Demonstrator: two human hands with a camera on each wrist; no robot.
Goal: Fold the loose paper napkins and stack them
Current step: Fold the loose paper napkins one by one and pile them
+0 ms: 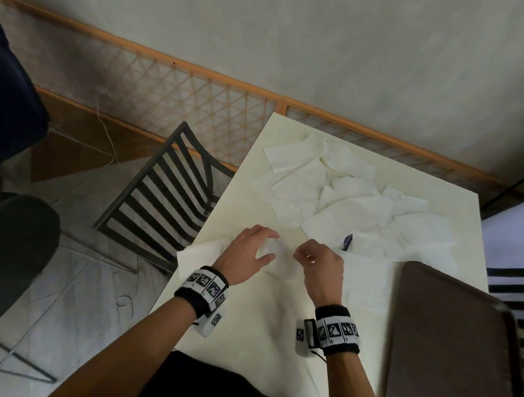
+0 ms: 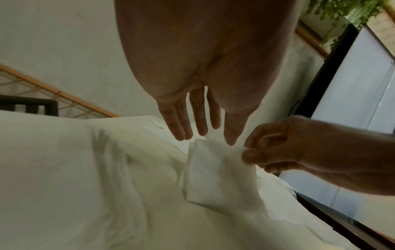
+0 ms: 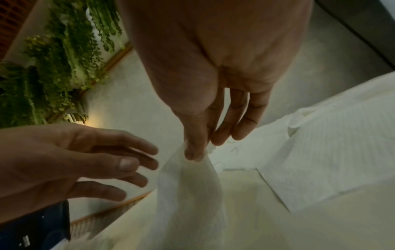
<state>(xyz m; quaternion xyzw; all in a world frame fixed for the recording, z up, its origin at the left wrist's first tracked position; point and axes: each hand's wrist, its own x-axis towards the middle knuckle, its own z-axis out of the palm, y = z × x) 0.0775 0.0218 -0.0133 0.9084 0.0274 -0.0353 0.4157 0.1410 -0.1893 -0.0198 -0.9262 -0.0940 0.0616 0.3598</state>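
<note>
A white paper napkin hangs lifted by one corner just above the cream table. My right hand pinches that corner between thumb and forefinger. My left hand hovers beside the napkin with straight, spread fingers and holds nothing. A heap of loose white napkins lies at the far side of the table. More flat napkins lie under and beside my hands.
A dark brown tray lies at the right front of the table. A black slatted chair stands off the table's left edge, another striped chair at the right. A lattice screen runs behind.
</note>
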